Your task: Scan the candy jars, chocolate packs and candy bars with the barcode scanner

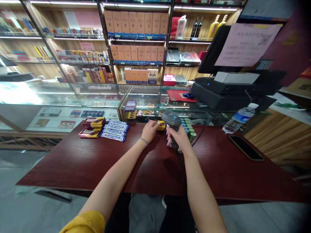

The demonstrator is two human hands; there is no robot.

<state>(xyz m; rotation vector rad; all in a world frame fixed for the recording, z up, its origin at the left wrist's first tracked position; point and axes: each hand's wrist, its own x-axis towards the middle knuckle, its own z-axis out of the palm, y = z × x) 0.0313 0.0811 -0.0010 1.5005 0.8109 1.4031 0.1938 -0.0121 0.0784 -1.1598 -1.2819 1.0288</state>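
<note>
Here we are at the far edge of the dark red-brown wooden table, and it all hangs on one small gap. A yellow and dark-red flat wrapped packet lies right at the fingertips of our left hand, its yellow end poking out to the right of them. We read its long axis as running crosswise, left to right, though our fingers hide much of the middle.

The left hand is clearly the nearer one: its fingers are bent over the packet and touching it, but whether they pinch it or merely rest there, we cannot tell. Over on the other side, our right hand has its fingers wrapped firmly around the grip of a black plastic handheld scanner. The scanner's head, a blue light glowing on top, juts out ahead of those fingers, just to the right of the packet's yellow end.

And how does the packet look? Glossy and bright yellow at the visible end, with a dark-brown picture on it, the print too small for us to read. Well off to the left of the left fingers sits a stack of red and yellow flat packets in similar colours.
</note>
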